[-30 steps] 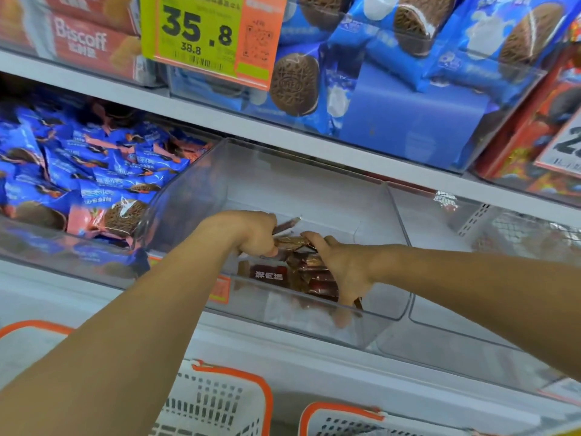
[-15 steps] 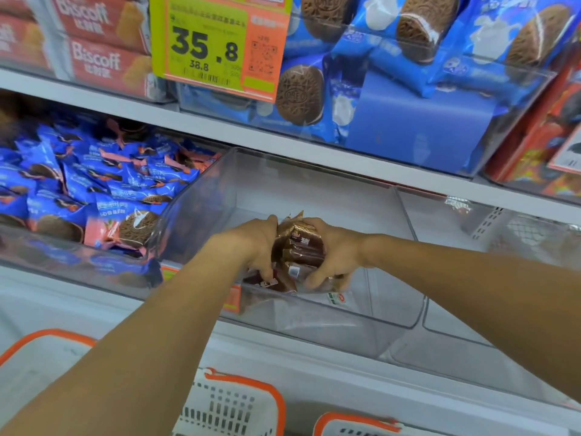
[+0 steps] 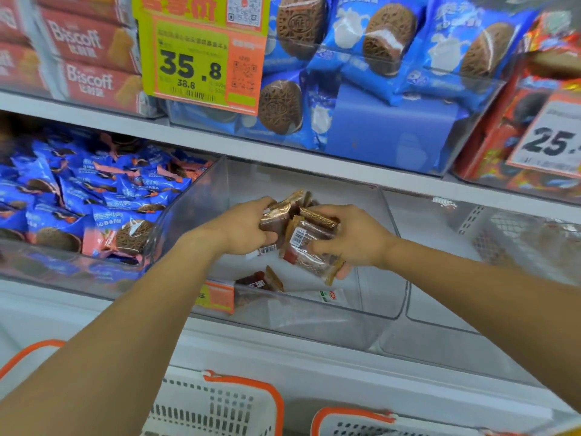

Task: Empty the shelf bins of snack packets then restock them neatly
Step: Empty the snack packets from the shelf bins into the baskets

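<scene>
Shop shelving fills the head view, two white shelves stacked with snack goods. Upper shelf: red Biscoff boxes at left, blue Oreo packs in the middle, red-orange packs at right. A yellow-green price tag reading 35.8 hangs in front of them; a second tag, partly cut off, shows 25.

Lower shelf: clear bin at left heaped with small blue and pink biscuit packets. Just beside it, the middle clear bin, nearly emptied. One brown packet lies on its floor near the front wall, next to a small white slip. An orange label is fixed to the bin's front. A further clear bin stands at right.

Both hands are inside the middle bin, raised above its floor. Left hand: fingers curled round the left side of a bunch of brown snack packets. Right hand: fingers clamped on the right side of the same bunch, thumb on top, fingertips under the lowest packet. Barcodes show on two of the packets. The bunch is clear of the bin floor, held between the two hands.

Below the shelf edge: white baskets with orange rims, one at left, one at centre, another at right.
</scene>
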{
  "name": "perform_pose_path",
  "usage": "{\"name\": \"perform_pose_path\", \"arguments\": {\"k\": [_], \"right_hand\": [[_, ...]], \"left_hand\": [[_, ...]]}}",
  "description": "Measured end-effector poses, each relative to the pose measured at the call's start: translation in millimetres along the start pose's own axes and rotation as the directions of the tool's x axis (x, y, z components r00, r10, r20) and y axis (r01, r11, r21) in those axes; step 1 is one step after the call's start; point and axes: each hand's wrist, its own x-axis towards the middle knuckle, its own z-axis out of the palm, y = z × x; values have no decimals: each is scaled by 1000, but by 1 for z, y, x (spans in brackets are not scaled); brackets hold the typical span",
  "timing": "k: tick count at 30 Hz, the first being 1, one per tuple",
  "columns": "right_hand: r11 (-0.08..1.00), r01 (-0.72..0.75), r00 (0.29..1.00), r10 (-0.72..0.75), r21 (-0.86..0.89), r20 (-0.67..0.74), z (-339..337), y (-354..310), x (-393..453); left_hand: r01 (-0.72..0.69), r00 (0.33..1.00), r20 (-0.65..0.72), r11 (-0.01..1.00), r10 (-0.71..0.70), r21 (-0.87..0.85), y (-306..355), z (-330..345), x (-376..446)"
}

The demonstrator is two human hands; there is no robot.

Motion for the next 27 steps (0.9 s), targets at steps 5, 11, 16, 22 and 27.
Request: {"name": "perform_pose_path", "arguments": {"k": [5,11,16,22,27], "right_hand": [[990,59,983,-34,132,-182,-17,-7,-71],[960,116,955,-37,256,-293,-32,-3,-158],[964,18,975,42,264,-220,-49,25,-239],[984,-171,985,172,-42,20,-39,100,-306],[888,-201,870,355,-413,341,-20,139,-306]], "left_hand": [[-160,987,-14,987,160,13,46,-20,-30],[-244,967,51,965,250,-95,107,-15,-94],[-278,952,98,954,289,-117,155,40,-132],[-201,890,413,979,194,-26,166,167,-163],[-155,812,576,986,93,60,155,237,-168]]}}
